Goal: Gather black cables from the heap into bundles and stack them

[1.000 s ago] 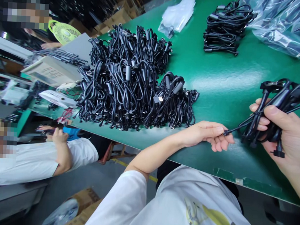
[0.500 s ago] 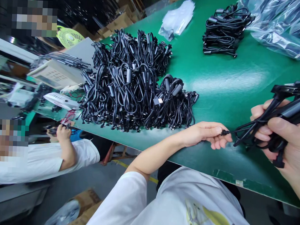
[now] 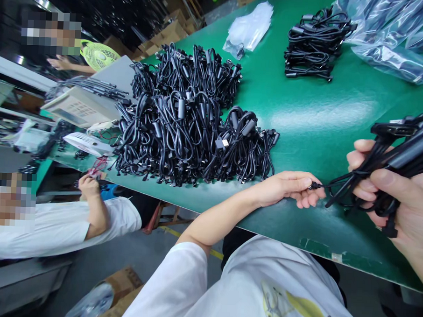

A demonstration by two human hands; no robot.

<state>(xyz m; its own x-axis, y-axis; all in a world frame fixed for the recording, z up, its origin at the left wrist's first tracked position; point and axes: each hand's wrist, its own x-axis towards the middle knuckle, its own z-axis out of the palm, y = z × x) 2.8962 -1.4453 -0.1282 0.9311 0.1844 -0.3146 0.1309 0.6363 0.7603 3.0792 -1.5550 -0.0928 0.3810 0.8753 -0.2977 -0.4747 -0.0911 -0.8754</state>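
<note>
My right hand [image 3: 399,197] is closed around a coiled black cable bundle [image 3: 397,152] at the right edge, held just above the green table [image 3: 314,121]. My left hand [image 3: 294,188] rests on the table near its front edge and pinches the small plug at the end of one cable strand that runs to the bundle. A big heap of coiled black cables [image 3: 188,118] lies to the left of my left hand. A smaller stack of coiled cables [image 3: 314,41] sits at the far side of the table.
Clear plastic bags [image 3: 248,27] lie at the far edge and more bags [image 3: 392,35] at the far right. A person in a white shirt [image 3: 64,224] sits at the left below the table edge. A grey machine [image 3: 80,106] and a green fan [image 3: 98,54] stand further left.
My right hand has lifted the bundle slightly and shifted it right. The strand to my left hand is now drawn tighter. My left hand has stayed in place.
</note>
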